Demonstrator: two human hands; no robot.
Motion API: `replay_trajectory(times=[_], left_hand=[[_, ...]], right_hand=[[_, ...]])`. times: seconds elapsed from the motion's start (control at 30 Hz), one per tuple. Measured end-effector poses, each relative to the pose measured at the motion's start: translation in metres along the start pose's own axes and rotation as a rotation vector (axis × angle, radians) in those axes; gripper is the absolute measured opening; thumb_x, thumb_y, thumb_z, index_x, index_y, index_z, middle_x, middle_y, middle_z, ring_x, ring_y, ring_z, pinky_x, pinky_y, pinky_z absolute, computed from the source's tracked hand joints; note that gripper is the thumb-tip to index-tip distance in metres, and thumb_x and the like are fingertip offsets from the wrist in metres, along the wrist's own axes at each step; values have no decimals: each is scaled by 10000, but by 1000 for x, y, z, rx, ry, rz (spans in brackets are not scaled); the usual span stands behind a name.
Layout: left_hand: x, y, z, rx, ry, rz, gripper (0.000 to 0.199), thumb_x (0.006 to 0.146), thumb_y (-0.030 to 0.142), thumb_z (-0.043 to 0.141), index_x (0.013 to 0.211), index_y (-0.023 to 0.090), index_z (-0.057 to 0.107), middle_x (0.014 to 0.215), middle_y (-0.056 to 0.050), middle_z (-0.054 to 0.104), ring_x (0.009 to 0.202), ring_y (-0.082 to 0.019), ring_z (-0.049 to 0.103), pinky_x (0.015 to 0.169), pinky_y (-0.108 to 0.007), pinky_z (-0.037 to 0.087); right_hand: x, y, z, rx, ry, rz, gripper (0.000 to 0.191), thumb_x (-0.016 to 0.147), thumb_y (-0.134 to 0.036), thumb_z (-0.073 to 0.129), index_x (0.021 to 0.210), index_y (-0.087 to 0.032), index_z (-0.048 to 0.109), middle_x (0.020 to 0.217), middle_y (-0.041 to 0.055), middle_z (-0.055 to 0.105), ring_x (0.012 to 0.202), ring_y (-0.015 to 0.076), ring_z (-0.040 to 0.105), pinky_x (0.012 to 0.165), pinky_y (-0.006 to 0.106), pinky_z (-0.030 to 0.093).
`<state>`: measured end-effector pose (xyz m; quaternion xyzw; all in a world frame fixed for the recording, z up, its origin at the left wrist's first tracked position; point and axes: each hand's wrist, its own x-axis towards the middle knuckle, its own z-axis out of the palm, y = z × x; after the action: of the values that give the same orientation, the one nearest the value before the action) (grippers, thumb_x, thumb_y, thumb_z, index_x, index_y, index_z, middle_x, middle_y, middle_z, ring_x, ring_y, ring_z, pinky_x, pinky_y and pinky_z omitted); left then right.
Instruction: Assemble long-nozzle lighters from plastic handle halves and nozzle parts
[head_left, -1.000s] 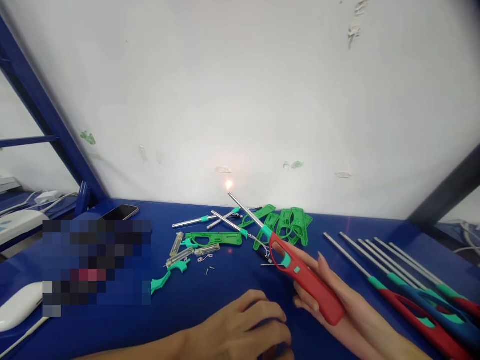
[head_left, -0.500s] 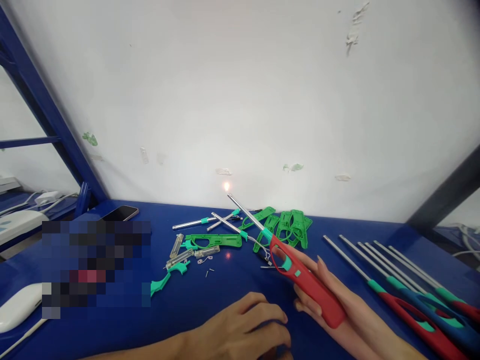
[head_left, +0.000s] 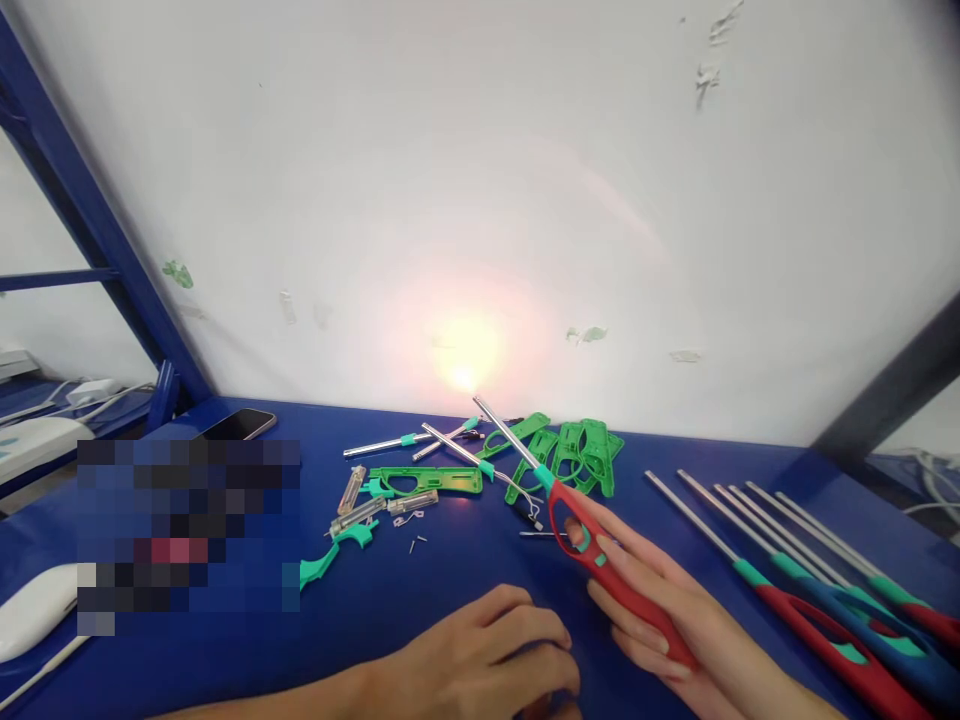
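My right hand point(head_left: 645, 595) is wrapped round the red handle of a long gas lighter point(head_left: 626, 585), with a finger in the loop at its green trigger. The lighter's metal tube slants up to the left, and a large bright flame point(head_left: 466, 360) burns at its tip in front of the wall. My left hand point(head_left: 495, 650) rests on the blue table point(head_left: 247, 520), palm down, its fingers loosely bent and apart. I see nothing in it, though its underside is hidden. Beyond the hands lie green handle shells point(head_left: 581, 455) and loose metal tubes point(head_left: 457, 445) with wires.
Several assembled lighters point(head_left: 810, 610) lie at the right. Clear fuel tanks point(head_left: 358, 515), green triggers point(head_left: 352, 540) and small screws point(head_left: 418, 544) are scattered left of centre. A phone point(head_left: 240, 425) and a white device point(head_left: 37, 610) lie at the left, beside a blurred patch. A white wall point(head_left: 375, 200) stands behind.
The small glow at the lighter's tip has grown into a large flame. The lighter's tip has shifted slightly right and down with my right hand. My left hand has hardly moved.
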<state>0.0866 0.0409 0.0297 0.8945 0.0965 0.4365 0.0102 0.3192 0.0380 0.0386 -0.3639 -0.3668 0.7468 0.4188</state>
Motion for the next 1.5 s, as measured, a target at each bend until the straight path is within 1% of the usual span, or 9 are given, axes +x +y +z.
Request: replay_trajectory(times=[0.1,0.17,0.33,0.63,0.87,1.13,1.23,1.37,1.5], left_hand=[[1,1,-1,0,-1,7,155,1075,75,559,968,109,666,849,-19,768,931,-119,735,922,-223,548],[2,2,-1,-1,1,1,159,1080,82,561,957,108,658,847,-18,767,933,-123,734,922,-227,545],[1,2,-1,-9,8,11,165,1084,89,557,951,105,654,842,-25,751,903,-114,726,898,-218,549],[2,0,-3,-11,-3,5,164,1098,118,545,966,112,644,845,-32,751,900,-122,720,897,-219,551],[2,0,-3,-9,0,-9,214,1113,126,508,952,112,648,834,-29,741,884,-119,720,867,-228,552],[4,1,-6,70,-5,12,230,1108,146,528,928,133,671,824,-25,754,906,-124,718,898,-220,560],[3,2,-15,150,-2,11,180,1039,61,572,1032,148,729,1005,-58,788,1091,-198,686,1019,-325,534],[4,-3,-25,322,-68,-102,449,962,44,506,1370,135,669,1389,-186,660,1379,-335,529,1093,-511,485],[5,-10,-21,462,-160,-176,459,1036,140,538,1492,94,555,1403,-182,640,1346,-349,536,1103,-567,454]], right_hand=[[-4,-1,3,-20,26,30,429,1013,-478,715,1355,-223,665,713,-48,594,458,64,434,396,184,355],[-6,-1,7,-32,46,36,568,951,-506,788,1449,-273,647,586,-85,459,424,48,272,376,179,198],[-7,0,9,-138,102,47,766,894,-629,801,1568,-369,549,569,-101,349,498,50,150,426,170,93],[-3,-3,4,-123,62,74,751,889,-660,786,1556,-400,560,610,-78,364,539,62,171,437,162,100],[-4,-4,4,-102,89,90,804,812,-685,842,1523,-397,602,653,-61,393,548,62,199,448,174,113],[-6,-2,2,-157,167,97,690,854,-663,802,1450,-341,674,570,-35,514,482,97,330,436,205,195],[-7,-1,-1,-165,121,135,721,885,-688,756,1497,-329,628,538,-42,557,430,81,367,417,191,207],[-8,2,-9,-198,60,135,703,941,-673,687,1490,-237,628,496,-24,608,384,87,432,394,184,238],[-9,-1,-10,-232,24,150,694,969,-696,620,1462,-208,637,512,-7,646,391,86,465,402,169,282]])
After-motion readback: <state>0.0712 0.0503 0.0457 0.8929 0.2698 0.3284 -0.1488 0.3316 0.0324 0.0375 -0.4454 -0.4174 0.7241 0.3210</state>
